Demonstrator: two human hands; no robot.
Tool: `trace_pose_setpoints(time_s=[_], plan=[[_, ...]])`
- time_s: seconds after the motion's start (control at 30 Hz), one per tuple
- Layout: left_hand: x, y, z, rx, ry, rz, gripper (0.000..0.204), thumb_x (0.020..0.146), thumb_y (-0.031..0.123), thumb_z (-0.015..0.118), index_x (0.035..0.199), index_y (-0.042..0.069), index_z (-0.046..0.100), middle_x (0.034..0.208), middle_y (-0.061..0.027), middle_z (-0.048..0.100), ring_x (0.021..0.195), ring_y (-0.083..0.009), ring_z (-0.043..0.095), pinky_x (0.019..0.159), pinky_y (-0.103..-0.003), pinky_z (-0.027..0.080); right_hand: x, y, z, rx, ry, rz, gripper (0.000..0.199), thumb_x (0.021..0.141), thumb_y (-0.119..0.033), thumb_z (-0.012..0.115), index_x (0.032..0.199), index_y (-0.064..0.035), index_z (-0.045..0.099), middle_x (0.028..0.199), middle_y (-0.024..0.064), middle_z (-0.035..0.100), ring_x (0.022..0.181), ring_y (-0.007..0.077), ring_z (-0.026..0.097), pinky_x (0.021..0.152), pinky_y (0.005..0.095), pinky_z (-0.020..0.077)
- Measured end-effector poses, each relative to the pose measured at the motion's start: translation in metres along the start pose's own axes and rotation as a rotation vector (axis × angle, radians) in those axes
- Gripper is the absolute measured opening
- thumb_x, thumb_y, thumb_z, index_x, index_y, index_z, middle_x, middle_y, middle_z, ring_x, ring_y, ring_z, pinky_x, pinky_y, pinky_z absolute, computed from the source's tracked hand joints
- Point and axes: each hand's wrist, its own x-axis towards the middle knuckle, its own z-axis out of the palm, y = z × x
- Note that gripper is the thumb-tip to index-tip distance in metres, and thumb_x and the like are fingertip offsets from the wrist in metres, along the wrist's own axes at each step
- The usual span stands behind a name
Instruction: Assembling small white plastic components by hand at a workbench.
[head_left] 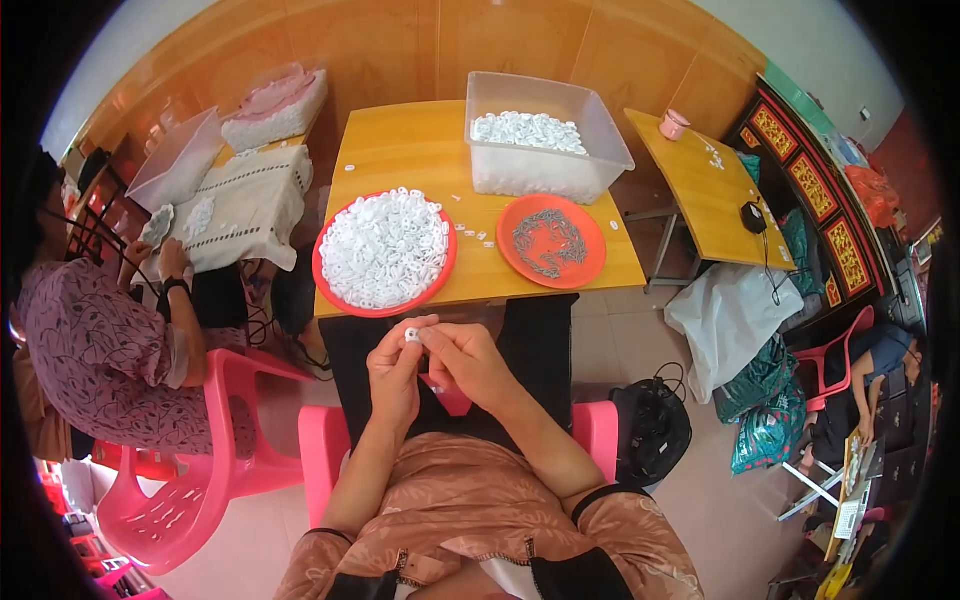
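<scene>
Head view centres on a small white piece (412,336), pinched between both hands just in front of the near edge of the yellow table (400,150), above the person's lap. Left hand (396,372) grips it from below and the side with thumb and forefinger closed on it; right hand (468,362) meets it from the right, fingertips curled in and touching the same piece (whether a second part sits between these fingers is too small to tell).

Directly beyond the hands, on the table, sits a red plate (330,285) heaped with more white pieces (385,248). Just to its right lies an orange plate (590,262) carrying a tangle of small grey metal parts (548,242); a few loose white bits are scattered between the two plates. Behind them, at the table's far side, stands a clear plastic tub (600,125) with a layer of white pieces on its bottom.

A pink chair (325,445) shows at both sides of the person's body. At the left, another person in a patterned top (85,350) sits on a second pink chair (190,490), hands at a separate cloth-covered table (255,205). To the right stands another yellow table (705,195) with a pink cup (674,124), and bags lie on the floor below it.
</scene>
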Motion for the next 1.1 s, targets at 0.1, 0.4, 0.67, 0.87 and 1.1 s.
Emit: trace_pose_setpoints(time_s=[0.1, 0.4, 0.67, 0.87, 1.1], plan=[[0.002, 0.006, 0.002, 0.030, -0.034, -0.001, 0.035, 0.090, 0.016, 0.055, 0.119, -0.002, 0.051, 0.120, -0.0144, 0.054, 0.103, -0.0190, 0.056, 0.089, -0.030, 0.044, 0.006, -0.007, -0.008, -0.069, -0.035, 0.051, 0.033, 0.092, -0.026, 0.049, 0.074, -0.0004, 0.060, 0.049, 0.0007, 0.050, 0.044, 0.0055, 0.044, 0.043, 0.0213, 0.0323], [-0.081, 0.123, 0.022, 0.094, 0.578, 0.765, 0.017, 0.081, 0.006, 0.049, 0.094, 0.002, 0.059, 0.093, -0.0047, 0.056, 0.085, -0.0170, 0.056, 0.077, -0.030, 0.045, 0.137, -0.083, -0.105, -0.221, 0.520, -0.143, 0.027, 0.086, -0.026, 0.053, 0.082, -0.0012, 0.064, 0.056, 0.0016, 0.055, 0.043, 0.0073, 0.038, 0.040, 0.0249, 0.0298], [-0.073, 0.157, 0.055, -0.049, 0.045, 2.192, 0.048, 0.084, 0.043, 0.051, 0.112, 0.005, 0.053, 0.115, -0.0104, 0.054, 0.109, -0.0282, 0.045, 0.089, -0.043, 0.033, 0.166, -0.006, -0.118, -0.853, 0.282, -0.130, 0.021, 0.077, -0.023, 0.060, 0.077, -0.0038, 0.068, 0.063, 0.0079, 0.063, 0.059, 0.0167, 0.059, 0.055, 0.0295, 0.0459], [-0.066, 0.152, 0.052, 0.034, 0.076, 2.156, 0.044, 0.084, 0.045, 0.050, 0.104, 0.006, 0.053, 0.107, -0.0091, 0.051, 0.101, -0.0265, 0.045, 0.084, -0.041, 0.033, 0.183, 0.034, -0.107, -1.053, 0.143, -0.201, 0.013, 0.072, -0.012, 0.058, 0.074, -0.0105, 0.070, 0.074, 0.0120, 0.066, 0.074, 0.0295, 0.063, 0.070, 0.0391, 0.0494], [-0.061, 0.145, 0.041, 0.166, 0.116, 2.126, 0.041, 0.084, 0.048, 0.049, 0.095, 0.009, 0.053, 0.099, -0.0076, 0.049, 0.092, -0.0244, 0.044, 0.077, -0.038, 0.032, 0.185, 0.046, -0.092, -1.255, -0.022, -0.147, 0.022, 0.071, -0.003, 0.053, 0.075, -0.0135, 0.072, 0.086, 0.0126, 0.066, 0.086, 0.0303, 0.062, 0.078, 0.0404, 0.0479]])
